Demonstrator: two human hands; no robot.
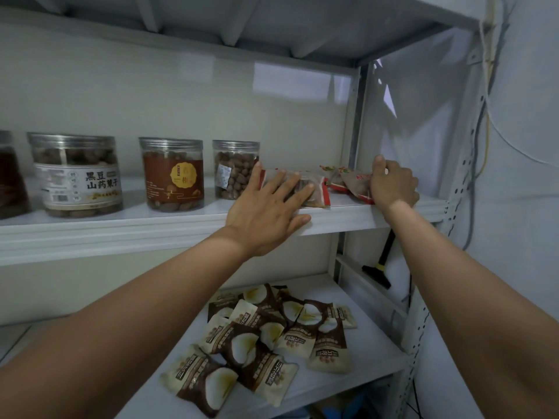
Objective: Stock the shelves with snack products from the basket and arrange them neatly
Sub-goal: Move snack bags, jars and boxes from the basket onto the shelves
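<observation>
Two hands: left hand [266,219] flat, open on clear packet [317,182]; right hand [393,186] grip clutches brown packet [356,185].

Snack packet [314,189] under left hand [272,208] on upper shelf [136,217], pouches [348,181] under right hand [393,186] beside it, jars [171,173] left of left hand, sachets [272,337] on lower shelf [373,352] below both.

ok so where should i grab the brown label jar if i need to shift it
Around its round side wall, below the lid, coming from the front. The brown label jar stands upright on the upper shelf, with gaps to the white label jar and the small jar, likely room for fingers and thumb.
</observation>
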